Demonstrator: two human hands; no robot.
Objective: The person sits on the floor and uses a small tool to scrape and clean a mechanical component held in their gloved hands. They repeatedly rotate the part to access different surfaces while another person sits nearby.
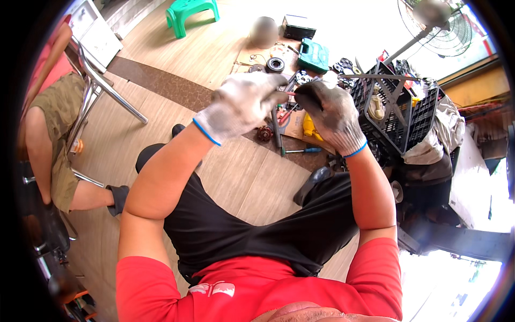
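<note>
Red thin piece point(291, 93) near 1 o'clock, pinched between white-gloved left hand point(241, 103) at 12 and right hand point(333, 111) at 2, fingertips of both closed on it. Long axis roughly from 9 to 3 o'clock; both ends hidden by gloves, pointing end impossible to tell. Beyond, partly blocked by the hands: dark ring point(275, 65) at 12, teal case point(314, 56) at 1, yellow object point(310, 129) at 2. Black crate point(424, 114) also at 2, farther out; green stool point(192, 11) at 11.
</note>
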